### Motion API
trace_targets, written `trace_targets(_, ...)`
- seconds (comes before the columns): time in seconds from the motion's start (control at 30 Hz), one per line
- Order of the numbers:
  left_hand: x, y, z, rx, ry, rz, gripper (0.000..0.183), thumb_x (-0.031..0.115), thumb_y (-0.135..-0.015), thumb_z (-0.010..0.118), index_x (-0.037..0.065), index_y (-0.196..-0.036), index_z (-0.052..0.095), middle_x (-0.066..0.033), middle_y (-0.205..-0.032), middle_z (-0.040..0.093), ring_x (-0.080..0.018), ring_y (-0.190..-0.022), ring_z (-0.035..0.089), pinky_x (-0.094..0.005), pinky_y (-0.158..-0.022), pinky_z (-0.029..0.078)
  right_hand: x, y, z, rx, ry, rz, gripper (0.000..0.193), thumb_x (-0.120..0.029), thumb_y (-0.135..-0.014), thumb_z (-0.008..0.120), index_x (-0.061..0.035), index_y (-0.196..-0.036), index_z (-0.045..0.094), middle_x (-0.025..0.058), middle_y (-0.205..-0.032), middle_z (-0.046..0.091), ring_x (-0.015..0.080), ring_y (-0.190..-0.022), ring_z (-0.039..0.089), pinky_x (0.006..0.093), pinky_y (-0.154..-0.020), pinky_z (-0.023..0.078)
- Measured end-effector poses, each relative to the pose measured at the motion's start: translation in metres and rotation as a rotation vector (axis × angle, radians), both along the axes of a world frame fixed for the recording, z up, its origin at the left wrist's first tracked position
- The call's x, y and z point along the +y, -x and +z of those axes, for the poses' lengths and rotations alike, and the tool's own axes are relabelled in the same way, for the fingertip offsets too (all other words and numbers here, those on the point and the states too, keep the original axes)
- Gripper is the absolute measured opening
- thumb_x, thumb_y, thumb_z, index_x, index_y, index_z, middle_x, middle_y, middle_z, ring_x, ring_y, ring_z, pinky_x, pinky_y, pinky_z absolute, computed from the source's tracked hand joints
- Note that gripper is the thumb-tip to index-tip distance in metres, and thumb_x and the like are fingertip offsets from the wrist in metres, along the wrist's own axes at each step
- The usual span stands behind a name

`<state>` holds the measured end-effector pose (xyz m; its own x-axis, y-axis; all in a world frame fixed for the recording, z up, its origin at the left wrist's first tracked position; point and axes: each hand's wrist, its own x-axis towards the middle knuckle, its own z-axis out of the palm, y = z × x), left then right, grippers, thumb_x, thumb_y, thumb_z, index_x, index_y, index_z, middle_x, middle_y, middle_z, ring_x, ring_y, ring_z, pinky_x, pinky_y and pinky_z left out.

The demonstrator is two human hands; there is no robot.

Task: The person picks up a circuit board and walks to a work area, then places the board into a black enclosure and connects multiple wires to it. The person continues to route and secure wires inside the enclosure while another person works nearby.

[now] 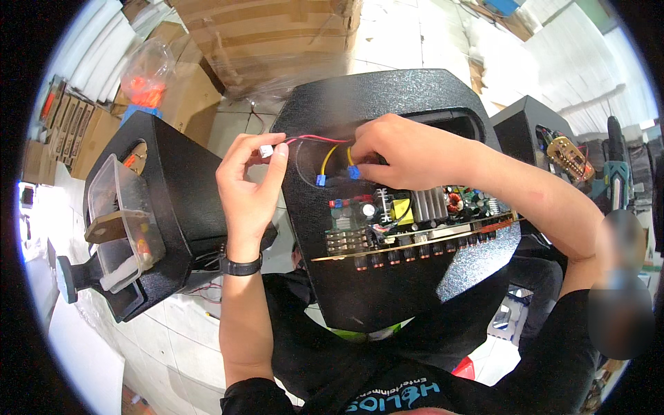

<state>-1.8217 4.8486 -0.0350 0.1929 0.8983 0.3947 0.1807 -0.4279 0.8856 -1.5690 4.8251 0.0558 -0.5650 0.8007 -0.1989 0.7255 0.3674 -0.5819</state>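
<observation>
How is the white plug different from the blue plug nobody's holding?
The white plug is pinched in the left hand, while no hand holds the blue plug. The white plug is farther left than the blue plug. One's white, the other's blue. Both are small.

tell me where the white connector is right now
In the head view, the white connector is left of centre, held in the left hand near the middle black cabinet.
</observation>
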Motion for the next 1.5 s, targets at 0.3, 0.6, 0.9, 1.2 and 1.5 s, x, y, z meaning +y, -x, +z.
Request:
trace_targets(0.3, 0.002, 0.002, -0.004, -0.030, -0.009, 0.006, 0.012, 0.002, -0.092, 0.075, 0.001, -0.104, 0.076, -0.0044, -0.094, 0.068, -0.0113, -0.085, 0.063, -0.0260, -0.077, 0.053, 0.008, 0.004, -0.005, 0.045, 0.090, -0.067, 0.023, -0.017, -0.090, 0.076, 0.0048, -0.097, 0.073, 0.0179, -0.084, 0.072, 0.0284, -0.078, 0.071, 0.0406, -0.074, 0.056)
trace_targets(0.6, 0.001, -0.001, -0.001, -0.040, 0.001, -0.003, 0.012, 0.002, -0.093, 0.075, 0.001, -0.105, 0.076, -0.0046, -0.094, 0.068, -0.0115, -0.085, 0.063, -0.0264, -0.077, 0.053, 0.016, -0.006, 0.004, 0.033, 0.194, -0.006, 0.022, -0.019, -0.088, 0.076, -0.0008, -0.101, 0.077, 0.0150, -0.086, 0.075, 0.0263, -0.082, 0.072, 0.0378, -0.078, 0.057)
trace_targets(0.9, 0.003, -0.008, 0.002, 0.011, -0.049, 0.052, 0.013, 0.013, -0.095, 0.076, 0.003, -0.104, 0.076, -0.0053, -0.088, 0.070, -0.0127, -0.076, 0.062, -0.0279, -0.072, 0.050, 0.011, 0.004, 0.007, 0.080, 0.165, 0.084, 0.016, -0.012, -0.091, 0.070, 0.0007, -0.101, 0.071, 0.0120, -0.095, 0.071, 0.0221, -0.081, 0.067, 0.0353, -0.075, 0.055)
trace_targets(1.2, 0.010, -0.006, -0.001, -0.004, -0.064, 0.048, 0.013, 0.013, -0.091, 0.077, 0.005, -0.100, 0.076, -0.0036, -0.081, 0.069, -0.0124, -0.070, 0.057, -0.0284, -0.067, 0.048, 0.008, 0.009, 0.077, -0.036, 0.105, 0.039, 0.012, -0.005, -0.088, 0.072, 0.0018, -0.097, 0.067, 0.0092, -0.087, 0.071, 0.0213, -0.083, 0.069, 0.0351, -0.079, 0.056)
trace_targets(1.5, 0.012, 0.000, -0.005, -0.060, 0.035, 0.015, 0.015, 0.013, -0.091, 0.078, 0.004, -0.104, 0.077, -0.0031, -0.078, 0.067, -0.0101, -0.071, 0.056, -0.0271, -0.069, 0.049, 0.025, 0.044, 0.001, 0.297, -0.018, -0.116, 0.026, -0.009, -0.080, 0.080, 0.0004, -0.099, 0.066, 0.0115, -0.087, 0.074, 0.0195, -0.079, 0.071, 0.0337, -0.076, 0.057)
